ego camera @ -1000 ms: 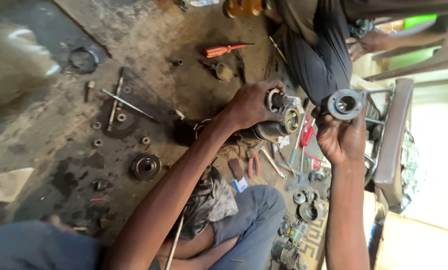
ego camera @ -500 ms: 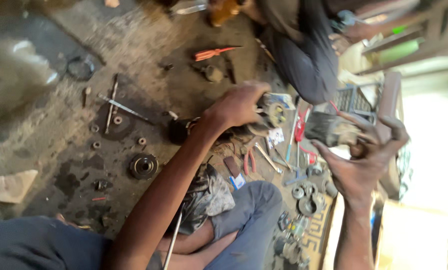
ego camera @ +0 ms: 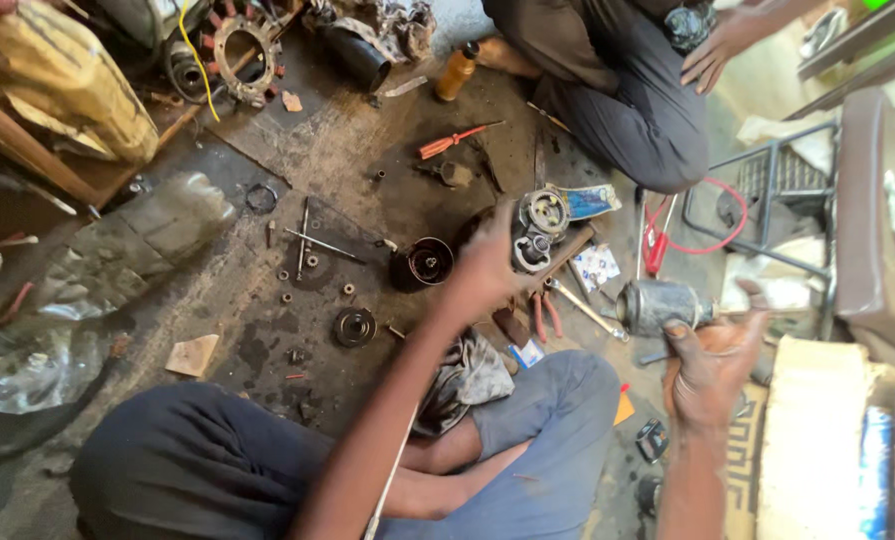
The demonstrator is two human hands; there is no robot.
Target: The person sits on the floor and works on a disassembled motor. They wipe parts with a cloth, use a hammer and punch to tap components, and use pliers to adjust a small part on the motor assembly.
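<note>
1. The right hand [ego camera: 712, 365] is clamped on a grey metal cylinder [ego camera: 657, 305], held up off the floor at the right, with the thumb along its underside.
2. The left hand [ego camera: 487, 270] reaches forward with fingers spread; it is blurred, so I cannot tell whether it touches the round metal housing [ego camera: 539, 228] just beside its fingertips. The two hands are well apart.
3. A black cup-shaped part [ego camera: 422, 263] sits on the floor just left of the left hand, its open mouth showing a small hub inside.
4. An orange bottle [ego camera: 455, 70] stands further off, near a second person's dark trousers [ego camera: 627, 110]; that person's hand [ego camera: 717, 50] rests by the knee.
5. Between the hands lie a wrench [ego camera: 582, 308] and red-handled pliers [ego camera: 539, 318]. An orange screwdriver [ego camera: 449, 140] lies beyond the housing.
6. To the left are a black pulley [ego camera: 354, 326], loose bolts [ego camera: 312, 245] and a crumpled plastic sheet [ego camera: 117, 280].
7. A dirty rag [ego camera: 467, 375] lies against the person's blue trousers [ego camera: 547, 450].
8. The concrete floor [ego camera: 337, 150] is oil-stained.
</note>
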